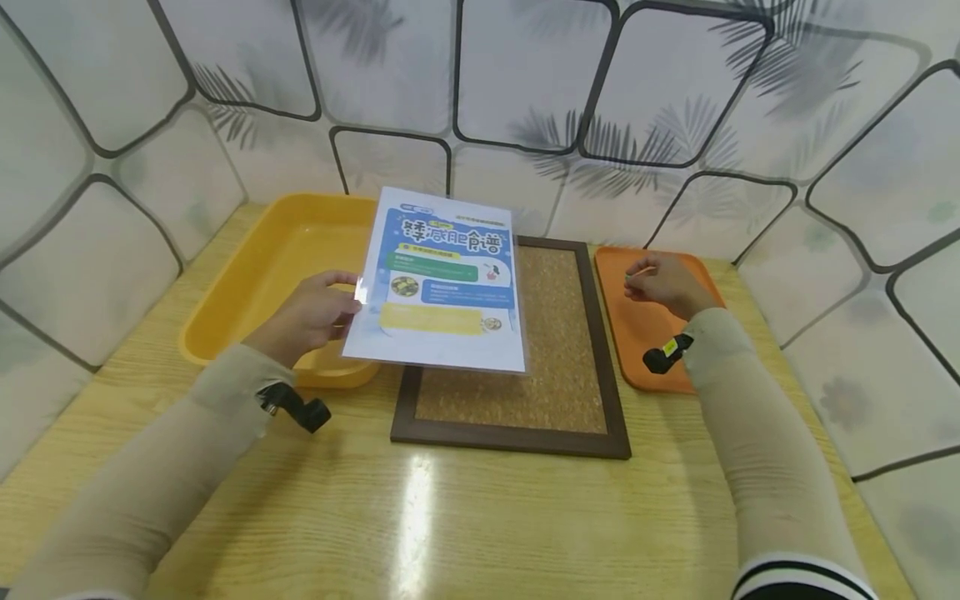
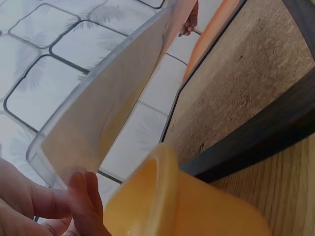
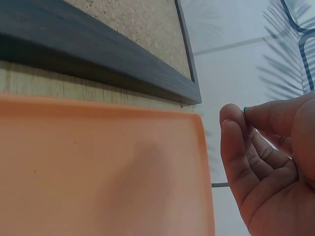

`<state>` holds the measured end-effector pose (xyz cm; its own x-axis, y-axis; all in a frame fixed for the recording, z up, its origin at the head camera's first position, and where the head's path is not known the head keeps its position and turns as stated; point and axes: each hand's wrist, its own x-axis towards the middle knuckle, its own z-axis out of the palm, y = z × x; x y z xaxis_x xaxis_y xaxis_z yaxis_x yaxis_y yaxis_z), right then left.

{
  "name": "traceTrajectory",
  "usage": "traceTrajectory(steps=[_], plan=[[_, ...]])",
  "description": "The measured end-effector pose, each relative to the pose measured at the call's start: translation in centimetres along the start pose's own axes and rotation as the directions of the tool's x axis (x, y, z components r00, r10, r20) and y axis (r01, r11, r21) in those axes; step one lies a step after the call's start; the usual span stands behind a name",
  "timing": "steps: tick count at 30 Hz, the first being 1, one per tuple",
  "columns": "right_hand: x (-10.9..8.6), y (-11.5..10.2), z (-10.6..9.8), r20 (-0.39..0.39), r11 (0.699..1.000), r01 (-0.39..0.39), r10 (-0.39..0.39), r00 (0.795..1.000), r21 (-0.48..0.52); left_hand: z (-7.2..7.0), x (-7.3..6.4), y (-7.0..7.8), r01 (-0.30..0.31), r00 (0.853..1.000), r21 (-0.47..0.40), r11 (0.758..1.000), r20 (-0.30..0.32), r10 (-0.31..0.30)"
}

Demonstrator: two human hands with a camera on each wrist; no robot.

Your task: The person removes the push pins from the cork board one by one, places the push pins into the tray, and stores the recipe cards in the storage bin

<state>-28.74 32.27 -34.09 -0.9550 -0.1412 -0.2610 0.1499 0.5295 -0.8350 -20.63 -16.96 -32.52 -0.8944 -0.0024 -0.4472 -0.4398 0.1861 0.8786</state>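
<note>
My left hand pinches the left edge of a laminated sheet printed in blue, green and yellow with Chinese text. The sheet is held up, tilted, over the left part of a cork board with a dark brown frame. In the left wrist view its back shows between thumb and fingers. Above an orange tray, my right hand has thumb and fingertips pressed together. A tiny green thing shows between them in the right wrist view; most of it is hidden by the fingers.
A deep yellow tray stands at the left, partly behind the sheet and left hand. Board and trays lie on a light wooden table. Patterned wall panels close off the back and sides.
</note>
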Motion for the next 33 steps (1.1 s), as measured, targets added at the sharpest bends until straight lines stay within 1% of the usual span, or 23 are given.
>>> traceTrajectory(steps=[4,10,14,19,25,28,33], plan=[[-0.1,0.3,-0.3,-0.010,1.000,-0.016,0.016,1.000,-0.001,-0.6,0.0,-0.2,-0.002,1.000,-0.010,1.000,0.003,0.002],[-0.4,1.1,-0.6,-0.005,1.000,-0.027,0.027,1.000,0.001,-1.6,-0.1,-0.5,-0.001,1.000,-0.018,1.000,0.006,0.001],[-0.6,1.7,-0.7,-0.005,1.000,-0.020,0.020,1.000,-0.004,-2.1,-0.3,-0.6,0.008,1.000,-0.020,1.000,0.000,-0.008],[-0.8,2.5,-0.7,-0.005,1.000,-0.023,0.023,1.000,0.006,-2.6,-0.4,-0.9,0.000,1.000,-0.032,0.999,-0.001,0.000],[-0.7,3.9,-0.8,-0.022,0.999,-0.053,0.053,0.998,0.000,-3.3,-0.5,-1.2,-0.008,1.000,-0.020,1.000,-0.014,0.008],[-0.7,4.6,-0.8,-0.026,0.998,-0.055,0.055,0.998,0.010,-3.7,-0.6,-1.2,-0.013,1.000,-0.014,1.000,-0.017,0.013],[-0.9,5.4,-0.7,-0.023,0.997,-0.071,0.071,0.997,0.005,-4.4,-0.6,-1.4,-0.021,1.000,-0.005,1.000,-0.005,0.021]])
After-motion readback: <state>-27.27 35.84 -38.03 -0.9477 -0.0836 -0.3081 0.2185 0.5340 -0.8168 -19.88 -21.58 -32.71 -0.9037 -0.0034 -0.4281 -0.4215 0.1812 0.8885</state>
